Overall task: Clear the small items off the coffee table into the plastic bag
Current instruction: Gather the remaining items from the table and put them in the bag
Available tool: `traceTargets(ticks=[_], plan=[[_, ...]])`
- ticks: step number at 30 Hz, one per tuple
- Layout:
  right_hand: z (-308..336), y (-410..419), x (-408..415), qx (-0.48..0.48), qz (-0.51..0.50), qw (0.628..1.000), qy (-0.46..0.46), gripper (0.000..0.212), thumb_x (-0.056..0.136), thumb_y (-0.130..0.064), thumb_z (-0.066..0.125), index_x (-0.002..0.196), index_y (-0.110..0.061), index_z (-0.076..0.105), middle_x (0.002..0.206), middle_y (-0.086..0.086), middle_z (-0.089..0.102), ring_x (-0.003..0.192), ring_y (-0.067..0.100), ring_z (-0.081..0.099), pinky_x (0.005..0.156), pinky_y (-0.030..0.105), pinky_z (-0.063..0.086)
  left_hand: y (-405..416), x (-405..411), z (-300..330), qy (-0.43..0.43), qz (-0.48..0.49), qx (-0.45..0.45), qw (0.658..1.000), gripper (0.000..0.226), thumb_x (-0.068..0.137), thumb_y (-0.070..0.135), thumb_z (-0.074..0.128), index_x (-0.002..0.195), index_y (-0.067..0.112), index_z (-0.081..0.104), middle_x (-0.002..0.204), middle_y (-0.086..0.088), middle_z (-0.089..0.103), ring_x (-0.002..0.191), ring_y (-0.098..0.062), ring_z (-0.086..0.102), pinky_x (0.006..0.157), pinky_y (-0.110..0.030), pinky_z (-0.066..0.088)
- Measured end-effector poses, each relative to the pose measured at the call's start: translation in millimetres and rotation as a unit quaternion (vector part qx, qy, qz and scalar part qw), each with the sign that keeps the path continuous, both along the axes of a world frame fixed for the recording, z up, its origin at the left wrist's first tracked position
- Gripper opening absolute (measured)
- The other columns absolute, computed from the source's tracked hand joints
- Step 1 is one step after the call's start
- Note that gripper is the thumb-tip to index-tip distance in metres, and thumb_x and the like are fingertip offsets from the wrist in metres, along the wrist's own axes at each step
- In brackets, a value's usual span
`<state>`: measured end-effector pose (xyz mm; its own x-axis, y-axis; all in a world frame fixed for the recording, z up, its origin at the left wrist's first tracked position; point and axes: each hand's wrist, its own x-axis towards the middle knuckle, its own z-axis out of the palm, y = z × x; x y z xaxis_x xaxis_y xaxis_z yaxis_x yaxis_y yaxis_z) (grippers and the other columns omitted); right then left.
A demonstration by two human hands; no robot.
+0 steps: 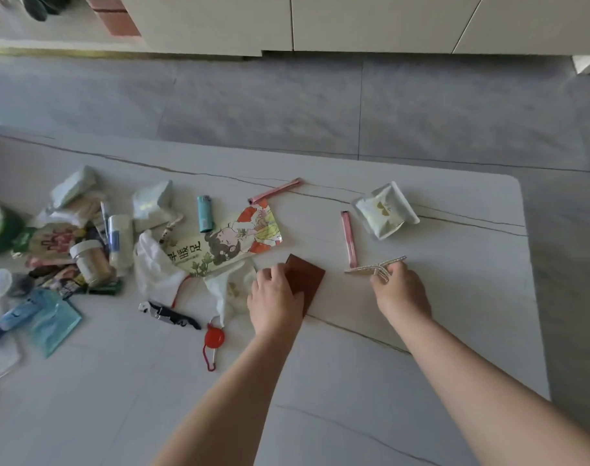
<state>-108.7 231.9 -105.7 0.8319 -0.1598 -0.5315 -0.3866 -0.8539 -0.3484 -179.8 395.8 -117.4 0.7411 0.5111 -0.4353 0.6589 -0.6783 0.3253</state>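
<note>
Far left you're looking at a heap of packets and jars (88, 260) running off the frame edge, too jumbled to itemise, with the white plastic bag (159, 274) lying crumpled just right of it under the illustrated packet (226, 240). Your left hand (275, 297) is gripping the brown card (305, 280), fingers curled over its left edge, and your right hand (399, 289) is pinching the pearl hair clip (376, 266). Open coffee table (455, 297) is lying right of that up to the rounded corner.
</note>
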Motion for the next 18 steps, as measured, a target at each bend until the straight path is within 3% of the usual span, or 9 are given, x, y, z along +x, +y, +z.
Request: traceTargets(ticks=[4, 6, 10, 14, 18], plan=[[-9, -2, -2, 0.044, -0.062, 0.997, -0.01, 0.025, 0.09, -0.024, 0.059, 0.106, -0.005, 0.061, 0.113, 0.019, 0.059, 0.103, 0.034, 0.057, 0.073, 0.029, 0.038, -2, 0, -5, 0.019, 0.006, 0.03, 0.999, 0.072, 0.086, 0.035, 0.064, 0.144, 0.021, 0.024, 0.135, -0.005, 0.046, 0.131, -0.024, 0.037, 0.106, -0.037, 0.031], [-9, -4, -7, 0.065, -0.077, 0.995, -0.009, 0.022, 0.088, -0.021, 0.062, 0.104, -0.005, 0.061, 0.114, 0.019, 0.057, 0.099, 0.033, 0.057, 0.073, 0.027, 0.037, -2, 1, -3, 0.054, 0.023, 0.03, 0.998, 0.076, 0.085, 0.04, 0.065, 0.145, 0.017, 0.025, 0.138, -0.007, 0.045, 0.133, -0.025, 0.036, 0.108, -0.038, 0.029], [2, -10, -20, 0.101, -0.078, 0.991, -0.027, 0.019, 0.082, -0.012, 0.067, 0.1, -0.006, 0.062, 0.107, 0.014, 0.057, 0.083, 0.028, 0.055, 0.062, 0.021, 0.035, -3, -3, 11, 0.096, 0.071, 0.004, 0.993, 0.051, 0.083, 0.046, 0.066, 0.121, 0.014, 0.051, 0.127, -0.008, 0.049, 0.121, -0.028, 0.042, 0.102, -0.038, 0.034], [30, -18, -32, 0.124, -0.048, 0.991, 0.002, 0.017, 0.084, -0.021, 0.067, 0.097, -0.015, 0.058, 0.09, 0.004, 0.064, 0.075, 0.021, 0.054, 0.061, 0.024, 0.031, -6, -16, 39, 0.048, 0.108, -0.048, 0.992, 0.03, 0.086, 0.035, 0.064, 0.108, 0.017, 0.053, 0.113, -0.004, 0.055, 0.107, -0.025, 0.051, 0.092, -0.038, 0.044], [78, -16, -49, 0.174, -0.039, 0.983, 0.038, 0.034, 0.079, -0.027, 0.074, 0.099, -0.019, 0.048, 0.088, -0.006, 0.059, 0.082, 0.018, 0.058, 0.069, 0.024, 0.039, -5, -37, 85, -0.001, 0.185, -0.145, 0.972, 0.021, 0.087, 0.029, 0.062, 0.1, 0.019, 0.049, 0.084, 0.005, 0.059, 0.078, -0.018, 0.062, 0.067, -0.033, 0.053]])
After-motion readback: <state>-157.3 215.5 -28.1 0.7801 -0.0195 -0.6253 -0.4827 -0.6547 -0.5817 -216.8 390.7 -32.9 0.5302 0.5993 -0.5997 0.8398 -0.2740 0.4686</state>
